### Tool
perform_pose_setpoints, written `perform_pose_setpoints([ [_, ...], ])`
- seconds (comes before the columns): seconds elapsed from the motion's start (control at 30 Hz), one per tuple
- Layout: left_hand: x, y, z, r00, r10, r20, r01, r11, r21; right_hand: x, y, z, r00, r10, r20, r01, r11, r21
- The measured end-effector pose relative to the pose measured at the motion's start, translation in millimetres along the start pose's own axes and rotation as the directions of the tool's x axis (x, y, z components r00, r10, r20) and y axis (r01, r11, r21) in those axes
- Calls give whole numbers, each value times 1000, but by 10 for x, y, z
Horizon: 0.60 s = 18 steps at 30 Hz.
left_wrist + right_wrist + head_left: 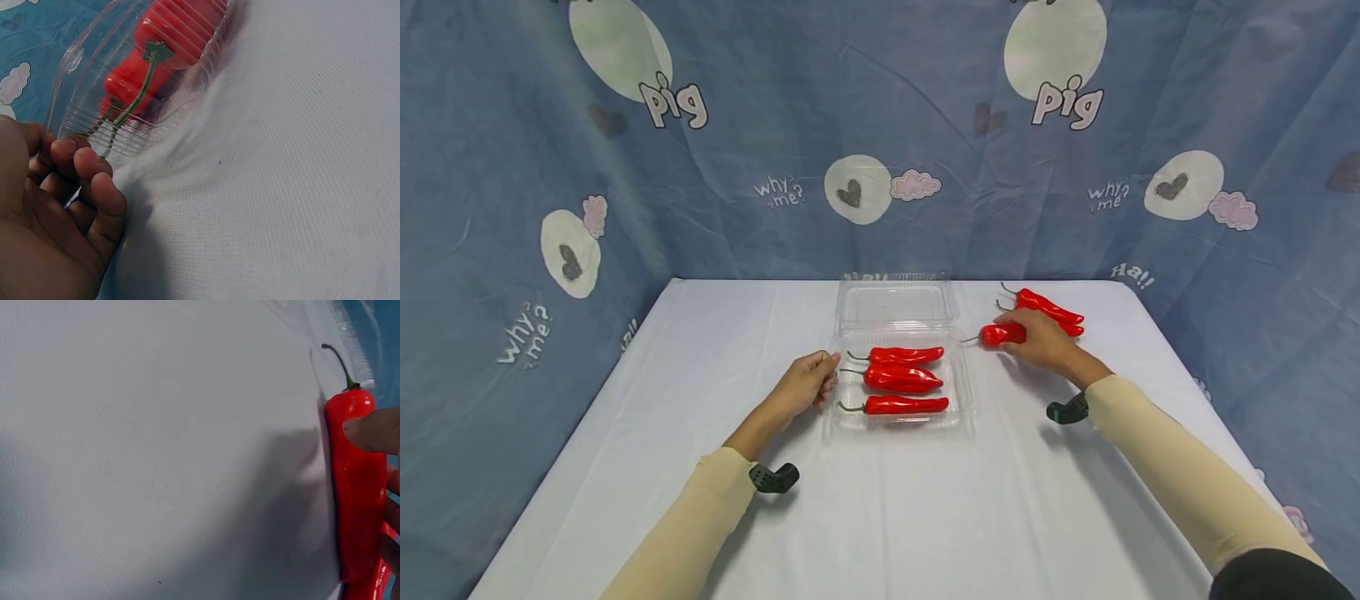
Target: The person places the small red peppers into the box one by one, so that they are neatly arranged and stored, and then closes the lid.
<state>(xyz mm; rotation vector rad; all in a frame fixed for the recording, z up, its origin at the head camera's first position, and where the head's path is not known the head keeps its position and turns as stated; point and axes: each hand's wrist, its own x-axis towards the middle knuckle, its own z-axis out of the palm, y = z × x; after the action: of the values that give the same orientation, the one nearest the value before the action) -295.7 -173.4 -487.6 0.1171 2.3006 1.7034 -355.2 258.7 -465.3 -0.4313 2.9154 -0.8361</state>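
Observation:
A clear plastic clamshell box (pixel 961 417) lies with its lid (pixel 895 307) folded back, away from me. Inside its base three red peppers (pixel 902 380) with green stems lie crosswise, stems to the left. At the box's left edge my left hand (pixel 801 385) pinches the rim between thumb and curled fingers, as the left wrist view shows closely. To the right of the box, my right hand (pixel 1042 337) grips another red pepper (pixel 356 494), thumb on one side and fingers on the other. Its stem points left toward the box; the hand covers its tip in the head view.
Two more red peppers (pixel 1051 306) lie just behind my right hand, one partly hidden by it. All this is on a white cloth-covered table (pixel 880 508). A blue printed curtain (pixel 775 233) borders the table at the back and sides.

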Motion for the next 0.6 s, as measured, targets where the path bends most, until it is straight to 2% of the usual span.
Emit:
perform_pose_setpoints([
  [0.3, 5, -1, 4, 1000, -10, 0, 10, 1000, -2, -8, 23, 125, 1000, 8, 26, -7, 999, -33],
  [0.6, -6, 15, -3, 1000, -6, 1, 6, 1000, -2, -53, 24, 140, 1000, 4, 5, -4, 997, 78],
])
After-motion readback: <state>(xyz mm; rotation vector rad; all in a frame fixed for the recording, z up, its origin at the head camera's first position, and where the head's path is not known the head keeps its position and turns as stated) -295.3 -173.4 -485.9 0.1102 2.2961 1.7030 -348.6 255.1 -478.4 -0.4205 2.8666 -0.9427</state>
